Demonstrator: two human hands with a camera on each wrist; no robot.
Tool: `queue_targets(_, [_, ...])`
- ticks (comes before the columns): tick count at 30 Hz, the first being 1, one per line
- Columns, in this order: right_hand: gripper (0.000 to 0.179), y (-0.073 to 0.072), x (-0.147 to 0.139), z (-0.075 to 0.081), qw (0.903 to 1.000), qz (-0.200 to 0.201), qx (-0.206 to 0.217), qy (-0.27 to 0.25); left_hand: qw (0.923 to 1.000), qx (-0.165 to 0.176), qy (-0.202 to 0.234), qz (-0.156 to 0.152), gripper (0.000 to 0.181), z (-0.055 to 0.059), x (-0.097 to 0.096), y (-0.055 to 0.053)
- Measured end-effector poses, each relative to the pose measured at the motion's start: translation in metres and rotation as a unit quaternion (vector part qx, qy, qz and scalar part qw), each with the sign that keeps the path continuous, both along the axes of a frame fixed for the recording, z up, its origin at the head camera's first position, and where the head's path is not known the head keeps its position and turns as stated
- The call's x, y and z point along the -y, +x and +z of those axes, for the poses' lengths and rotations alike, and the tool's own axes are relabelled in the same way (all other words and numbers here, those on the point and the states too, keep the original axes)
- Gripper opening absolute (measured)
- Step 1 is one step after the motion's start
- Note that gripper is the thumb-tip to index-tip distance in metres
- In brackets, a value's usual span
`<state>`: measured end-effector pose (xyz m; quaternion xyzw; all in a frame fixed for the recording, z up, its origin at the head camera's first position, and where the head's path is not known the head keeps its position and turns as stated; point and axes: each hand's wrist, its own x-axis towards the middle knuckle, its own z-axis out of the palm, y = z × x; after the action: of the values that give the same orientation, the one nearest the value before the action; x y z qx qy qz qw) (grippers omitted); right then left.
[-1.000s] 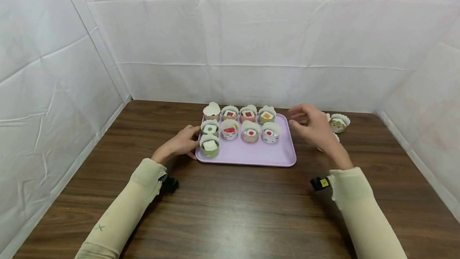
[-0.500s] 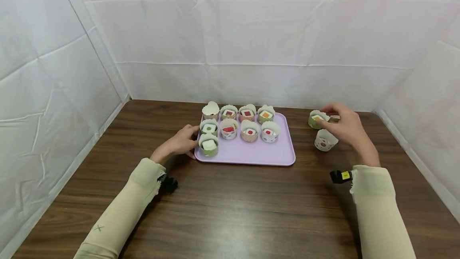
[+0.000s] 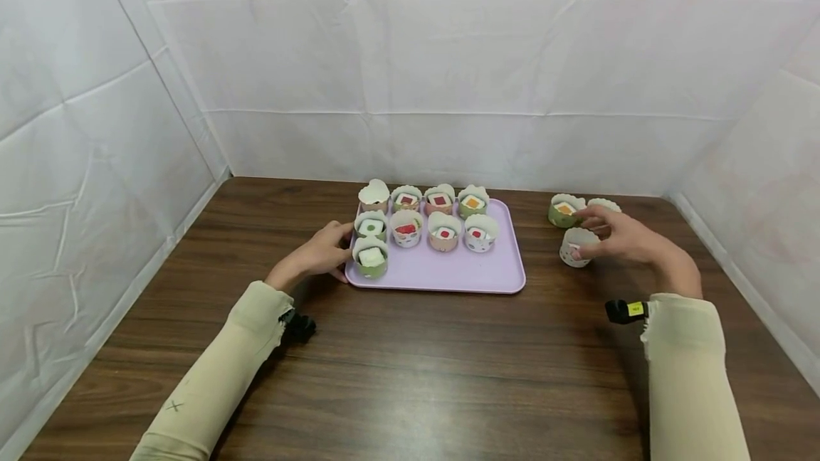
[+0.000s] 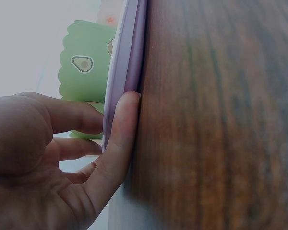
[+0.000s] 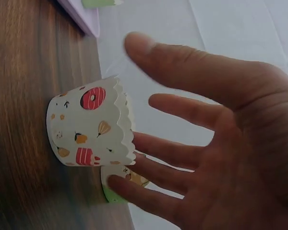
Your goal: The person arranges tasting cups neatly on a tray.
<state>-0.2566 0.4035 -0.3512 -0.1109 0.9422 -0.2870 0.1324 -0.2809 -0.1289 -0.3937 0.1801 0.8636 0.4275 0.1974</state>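
In the head view, my left hand (image 3: pixel 322 253) is at the left edge of a lilac tray (image 3: pixel 442 280). The left wrist view shows its fingers and thumb pinching the tray rim (image 4: pixel 129 45), next to a green avocado-print paper cup (image 4: pixel 84 62). Paper baking cups holding pale, square, cake-like pieces stand on the tray in rows. My right hand (image 3: pixel 624 237) is off the tray's right side, around a white patterned paper cup (image 3: pixel 572 251). In the right wrist view its fingers spread beside the upright white cup (image 5: pixel 86 124), with a gap at the thumb.
Behind the white cup stand a green cup (image 3: pixel 562 212) with an orange-topped piece and another cup (image 3: pixel 604 203), partly hidden by my right hand. The dark wooden table (image 3: pixel 410 375) meets white cloth walls (image 3: pixel 448 55) at the back and sides.
My right hand has moved right, from beside the tray to the loose cups, and then lowered toward the white cup with fingers spread. My left hand has stayed at the tray edge.
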Motion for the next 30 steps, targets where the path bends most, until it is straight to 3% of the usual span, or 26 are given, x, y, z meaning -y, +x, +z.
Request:
queue_targets(7, [0.076, -0.001, -0.002, -0.004, 0.9994, 0.035, 0.005, 0.005, 1.0, 0.001, -0.001, 0.0, 0.064, -0.002, 0.0, -0.002])
queue_targets(12, [0.079, -0.003, -0.004, -0.009, 0.9991, 0.038, 0.008, -0.015, 1.0, 0.002, 0.0, 0.002, 0.065, -0.003, 0.0, -0.002])
queue_targets(30, [0.074, -0.008, -0.01, -0.023, 0.9988, 0.042, -0.021, -0.012, 1.0, 0.003, -0.002, 0.002, 0.066, -0.002, 0.001, -0.003])
